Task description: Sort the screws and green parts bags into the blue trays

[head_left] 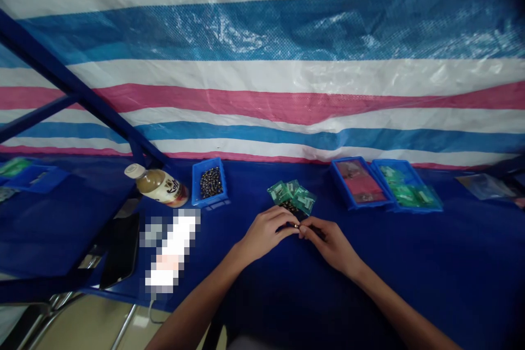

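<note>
My left hand (pixel 266 233) and my right hand (pixel 330 244) meet at the middle of the blue-covered table (pixel 451 251). Their fingertips pinch a tiny dark part with a brass end (pixel 296 226) from both sides. Most of that part is hidden by my fingers. Just beyond my hands lie several green packets (pixel 292 194), with a small heap of dark parts (pixel 290 207) at their near edge. A blue tray (pixel 196 186) of similar dark parts with brass glints stands further left.
A bottle of milky coffee (pixel 159 186) lies on its side at left. Near it are a black phone (pixel 121 251) and a pixelated blurred object (pixel 170 249). Two blue trays (pixel 342 181) (pixel 410 175) stand at right. A striped tarpaulin (pixel 262 82) hangs behind a blue metal frame (pixel 77 93).
</note>
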Motion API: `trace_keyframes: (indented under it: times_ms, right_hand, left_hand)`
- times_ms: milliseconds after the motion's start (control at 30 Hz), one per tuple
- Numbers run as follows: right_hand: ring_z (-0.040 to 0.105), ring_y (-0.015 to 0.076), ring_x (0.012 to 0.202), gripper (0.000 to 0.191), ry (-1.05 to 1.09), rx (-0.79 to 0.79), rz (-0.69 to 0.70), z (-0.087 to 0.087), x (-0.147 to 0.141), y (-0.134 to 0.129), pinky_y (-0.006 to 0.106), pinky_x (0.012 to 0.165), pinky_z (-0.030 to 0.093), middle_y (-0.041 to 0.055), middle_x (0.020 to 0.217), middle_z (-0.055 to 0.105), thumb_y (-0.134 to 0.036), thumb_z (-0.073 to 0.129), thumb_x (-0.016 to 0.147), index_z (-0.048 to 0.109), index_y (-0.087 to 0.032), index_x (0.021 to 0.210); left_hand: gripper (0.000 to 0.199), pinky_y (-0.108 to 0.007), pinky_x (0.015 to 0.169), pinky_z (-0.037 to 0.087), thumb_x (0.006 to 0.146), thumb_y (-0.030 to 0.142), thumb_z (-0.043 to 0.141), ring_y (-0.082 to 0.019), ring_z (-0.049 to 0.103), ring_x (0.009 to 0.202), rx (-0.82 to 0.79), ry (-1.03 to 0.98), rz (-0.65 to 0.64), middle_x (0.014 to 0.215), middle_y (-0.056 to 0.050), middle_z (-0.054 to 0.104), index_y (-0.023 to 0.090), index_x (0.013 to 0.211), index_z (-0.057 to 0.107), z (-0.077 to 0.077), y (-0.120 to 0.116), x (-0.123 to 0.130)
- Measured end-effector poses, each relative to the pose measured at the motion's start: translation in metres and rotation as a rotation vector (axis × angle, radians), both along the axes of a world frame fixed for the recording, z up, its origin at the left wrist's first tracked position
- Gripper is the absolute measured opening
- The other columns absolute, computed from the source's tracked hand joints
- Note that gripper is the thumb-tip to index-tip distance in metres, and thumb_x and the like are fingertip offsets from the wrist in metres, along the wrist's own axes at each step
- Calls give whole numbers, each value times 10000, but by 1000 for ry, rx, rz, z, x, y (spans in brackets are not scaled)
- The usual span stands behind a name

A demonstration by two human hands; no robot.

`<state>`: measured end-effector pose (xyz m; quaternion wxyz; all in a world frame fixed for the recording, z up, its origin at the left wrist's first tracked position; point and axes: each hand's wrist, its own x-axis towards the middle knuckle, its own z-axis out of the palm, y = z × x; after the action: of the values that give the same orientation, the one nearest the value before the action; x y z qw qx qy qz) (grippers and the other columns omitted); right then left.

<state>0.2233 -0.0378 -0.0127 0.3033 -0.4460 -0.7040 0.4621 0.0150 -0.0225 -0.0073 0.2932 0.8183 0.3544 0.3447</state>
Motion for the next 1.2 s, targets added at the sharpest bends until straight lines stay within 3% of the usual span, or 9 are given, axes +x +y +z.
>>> trace_keyframes:
  times_ms: [333, 600, 700, 800, 867, 967, 1033, 1100, 1200]
  right_hand:
    - [585, 172, 794, 143, -78, 241, -37, -8, -1, -5, 306, 716, 463, 37, 866, 624, -281, 493, 977, 621, -220, 959]
    - [579, 198, 909, 195, -145, 471, 65, -13, 0, -6, 364, 826, 491, 49, 994, 654, -175, 488, 971, 608, -247, 1107]
    - [579, 203, 957, 227, -196, 513, 61, -13, 1, -4, 376, 860, 499, 60, 1044, 654, -170, 504, 965, 596, -233, 1162]
    - [584, 203, 957, 212, -246, 539, 53, -13, 2, -2, 374, 852, 512, 67, 1039, 654, -181, 517, 961, 608, -210, 1151]
    - [591, 202, 951, 197, -276, 551, 58, -13, 2, -2, 372, 847, 520, 67, 1026, 656, -193, 515, 963, 620, -202, 1129]
    - [604, 201, 935, 183, -315, 558, 64, -13, 2, -1, 372, 840, 530, 64, 998, 661, -211, 502, 969, 639, -199, 1090]
    - [612, 201, 930, 185, -335, 558, 67, -13, 1, -1, 370, 836, 535, 63, 984, 663, -223, 490, 975, 648, -202, 1071]
    - [616, 202, 930, 193, -350, 555, 69, -13, 0, 0, 368, 833, 539, 63, 976, 665, -233, 479, 980, 652, -205, 1062]
    - [616, 201, 920, 201, -368, 549, 79, -13, 1, 0, 369, 822, 543, 63, 965, 665, -244, 466, 987, 656, -209, 1046]
  left_hand:
    - [158, -281, 879, 461, 951, 329, 568, -166, 583, 965, -86, 160, -30, 976, -35, 665, 196, 1012, 628, 3, 2, 1]
    - [130, -253, 775, 456, 927, 324, 609, -149, 585, 832, -162, 200, -8, 849, -5, 657, 204, 930, 658, 14, 8, -7]
    - [139, -281, 793, 455, 936, 337, 590, -170, 588, 857, -52, 240, 192, 858, -8, 663, 217, 925, 659, 21, 17, -33]
    - [195, -353, 861, 440, 949, 372, 549, -232, 575, 940, 168, 380, 608, 896, -45, 673, 210, 925, 655, 26, 28, -78]
    - [240, -368, 824, 443, 929, 417, 563, -266, 561, 932, 255, 492, 857, 883, -65, 669, 203, 890, 663, 27, 33, -109]
    - [268, -377, 802, 447, 889, 455, 609, -278, 548, 890, 282, 589, 1000, 886, -75, 669, 196, 882, 675, 27, 37, -137]
    - [271, -373, 807, 449, 888, 455, 610, -275, 542, 895, 294, 585, 987, 891, -73, 671, 193, 898, 679, 26, 37, -137]
    - [263, -358, 825, 448, 907, 446, 589, -260, 544, 917, 300, 538, 896, 889, -62, 670, 198, 901, 674, 25, 36, -124]
    - [256, -329, 863, 439, 931, 433, 566, -211, 565, 897, 226, 476, 579, 862, -31, 659, 205, 855, 655, 24, 32, -92]
